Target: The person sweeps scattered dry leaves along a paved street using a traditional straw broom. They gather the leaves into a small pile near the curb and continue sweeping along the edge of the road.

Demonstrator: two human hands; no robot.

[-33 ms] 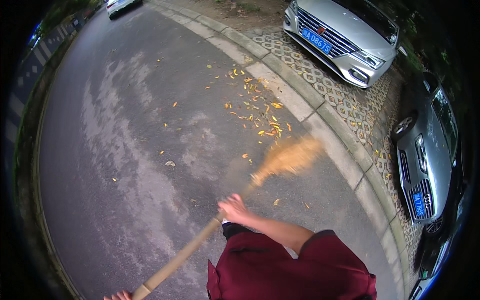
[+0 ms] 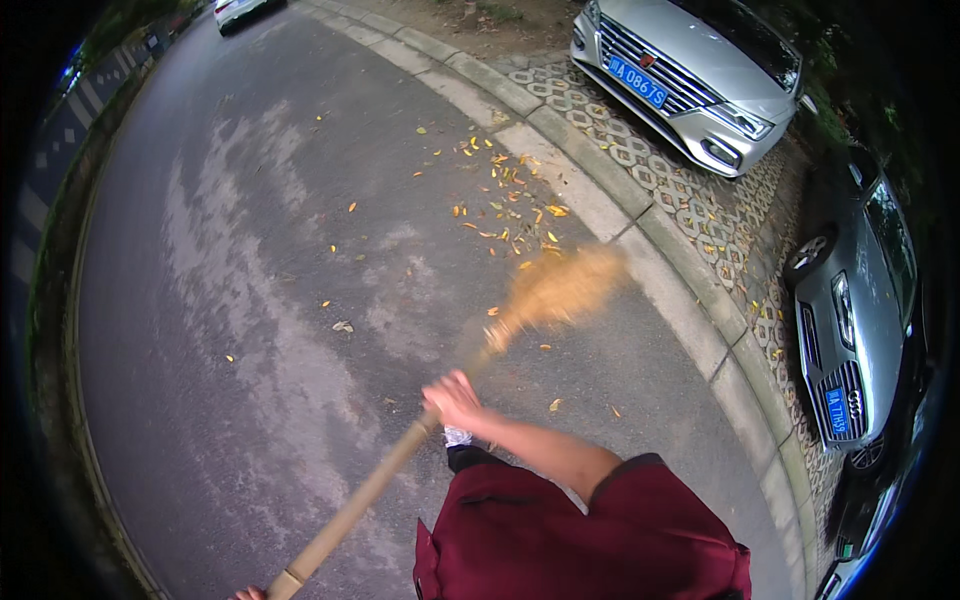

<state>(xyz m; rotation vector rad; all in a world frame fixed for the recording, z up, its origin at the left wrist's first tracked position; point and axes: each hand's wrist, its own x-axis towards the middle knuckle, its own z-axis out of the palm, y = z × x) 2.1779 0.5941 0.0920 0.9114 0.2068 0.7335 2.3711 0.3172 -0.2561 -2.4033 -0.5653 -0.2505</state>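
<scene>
A broom with a long bamboo handle [image 2: 360,495] and a straw-coloured head [image 2: 565,285] slants across the road in front of me. My right hand [image 2: 453,400] is closed around the handle, partway down toward the head. At the lower edge, only the fingers of my left hand [image 2: 250,594] show, closed at the upper part of the handle; the rest is cut off. The broom head is smeared by motion and is low over the asphalt. Scattered yellow and brown leaves [image 2: 515,215] lie just beyond it, close to the kerb.
A stone kerb [image 2: 690,285] curves along the right. Behind it, on openwork paving [image 2: 650,170], stand a silver car [image 2: 690,75] and a grey car [image 2: 855,310]. A white car [image 2: 240,10] is far up the road [image 2: 240,300]. Single leaves dot the asphalt.
The broom head has swung left and slightly away from me, nearer the leaves. My right hand has shifted a little left and up with the handle; less of my left hand shows.
</scene>
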